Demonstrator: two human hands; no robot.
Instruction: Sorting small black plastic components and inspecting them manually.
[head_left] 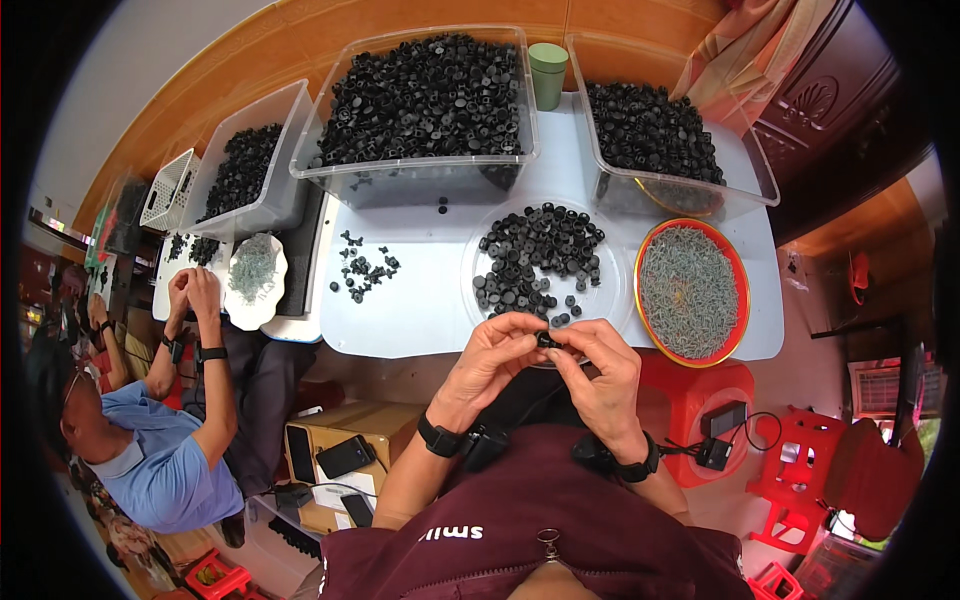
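At the table's near edge, the left hand (492,352) and right hand (598,368) pinch one small black part (547,340) between their fingertips, just above the clear plate (612,300) of loose black parts. Few finished pieces (362,270) lie on the table (420,310); the plate, the red dish of screws (690,290) and the bins (425,95) behind are well stocked, so I judge most work remains.
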